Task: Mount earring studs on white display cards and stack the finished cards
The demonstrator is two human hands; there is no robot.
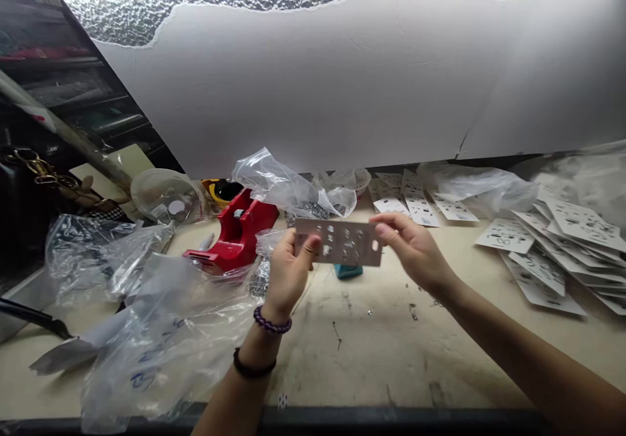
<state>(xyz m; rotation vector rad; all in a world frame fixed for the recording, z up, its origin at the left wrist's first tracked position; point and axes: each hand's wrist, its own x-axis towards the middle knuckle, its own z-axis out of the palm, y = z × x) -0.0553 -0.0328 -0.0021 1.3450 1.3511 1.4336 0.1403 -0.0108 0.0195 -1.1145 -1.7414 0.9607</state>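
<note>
While both hands hover above the desk (372, 351), they share one card (342, 243) studded with small metal pieces. Left hand (286, 273) has its grip closed on the card's left end, thumb on the face; right hand (413, 250) pinches the right end. Behind sit a red tape dispenser (235, 234), crumpled plastic bags (147, 305) and a spread of similar cards (552, 247).

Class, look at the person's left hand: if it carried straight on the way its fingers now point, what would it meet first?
The left hand grips the card and points away. Beyond it, probably the clear plastic bag beside the red tape dispenser; depth is unclear.
</note>
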